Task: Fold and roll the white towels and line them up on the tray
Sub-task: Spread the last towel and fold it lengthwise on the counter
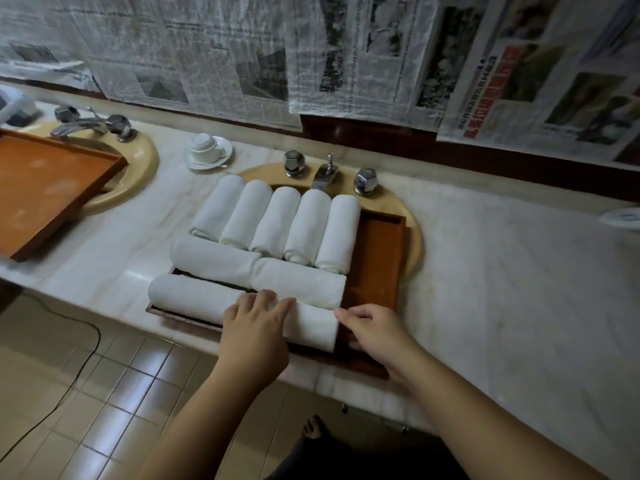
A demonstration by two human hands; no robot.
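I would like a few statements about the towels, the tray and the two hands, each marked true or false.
1. Five rolled towels stand side by side in the far row of the tray. True.
2. The left hand rests on the nearest towel. True.
3. The right hand holds the cup. False: the cup sits upside down on a saucer, far from both hands; the right hand is at the nearest towel's end.
4. The second tray at the left holds towels. False: it holds none.

Both hands (pixel 304 327) press a rolled towel (pixel 311 327) (white) on the tray (pixel 375 258).
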